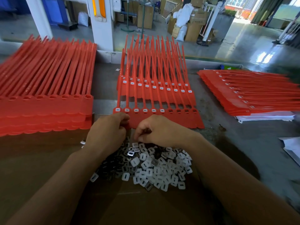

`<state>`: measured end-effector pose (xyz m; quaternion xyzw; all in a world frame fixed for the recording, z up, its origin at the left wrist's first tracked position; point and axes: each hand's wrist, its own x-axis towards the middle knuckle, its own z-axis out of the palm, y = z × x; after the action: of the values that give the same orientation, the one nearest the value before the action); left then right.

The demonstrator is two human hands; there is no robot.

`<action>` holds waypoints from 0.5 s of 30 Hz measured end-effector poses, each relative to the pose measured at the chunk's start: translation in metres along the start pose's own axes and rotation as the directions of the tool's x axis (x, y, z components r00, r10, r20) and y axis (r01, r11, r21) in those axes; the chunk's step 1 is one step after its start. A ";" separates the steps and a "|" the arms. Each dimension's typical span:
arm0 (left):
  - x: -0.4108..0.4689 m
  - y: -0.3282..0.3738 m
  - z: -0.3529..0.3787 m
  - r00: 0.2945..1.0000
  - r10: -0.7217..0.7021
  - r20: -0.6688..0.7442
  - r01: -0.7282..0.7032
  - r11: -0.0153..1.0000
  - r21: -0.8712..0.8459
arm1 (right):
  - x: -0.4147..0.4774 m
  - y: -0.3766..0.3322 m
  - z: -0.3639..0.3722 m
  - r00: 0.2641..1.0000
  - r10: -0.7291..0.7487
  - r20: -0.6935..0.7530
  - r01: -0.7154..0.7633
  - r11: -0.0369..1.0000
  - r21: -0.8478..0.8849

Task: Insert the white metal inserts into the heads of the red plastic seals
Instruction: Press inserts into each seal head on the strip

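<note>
Your left hand [107,132] grips the near left corner of the front strip of red seals [162,120], its six left heads filled and four right ones empty. Your right hand [159,130] curls its fingertips onto the far edge of the pile of white inserts [154,168].

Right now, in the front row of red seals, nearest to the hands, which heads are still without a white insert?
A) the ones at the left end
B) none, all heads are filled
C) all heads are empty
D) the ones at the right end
D: in the front row of seals the left heads carry white inserts, but the four right-end heads are dark and empty.
</note>
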<state>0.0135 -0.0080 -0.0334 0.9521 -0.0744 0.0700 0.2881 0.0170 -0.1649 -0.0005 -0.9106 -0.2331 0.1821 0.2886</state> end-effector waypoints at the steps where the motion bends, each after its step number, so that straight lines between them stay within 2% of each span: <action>1: 0.000 0.000 0.000 1.000 0.000 0.000 0.000 1.000 0.000 | -0.001 0.001 -0.002 1.000 -0.004 -0.008 0.004 1.000 0.007; 3: 0.000 0.000 0.000 1.000 -0.004 -0.001 0.004 1.000 0.002 | -0.004 0.004 -0.005 1.000 -0.006 0.000 0.006 1.000 0.008; 8: 0.000 0.001 0.001 1.000 -0.014 -0.007 0.014 1.000 0.003 | -0.008 0.006 -0.004 0.992 0.012 0.125 -0.007 0.999 -0.038; 15: 0.000 0.001 0.000 1.000 -0.013 -0.002 0.013 1.000 0.013 | -0.009 0.008 -0.003 0.995 -0.026 0.101 0.028 0.999 -0.020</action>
<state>0.0132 -0.0089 -0.0325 0.9543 -0.0675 0.0697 0.2827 0.0136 -0.1771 -0.0017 -0.9001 -0.2618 0.2212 0.2691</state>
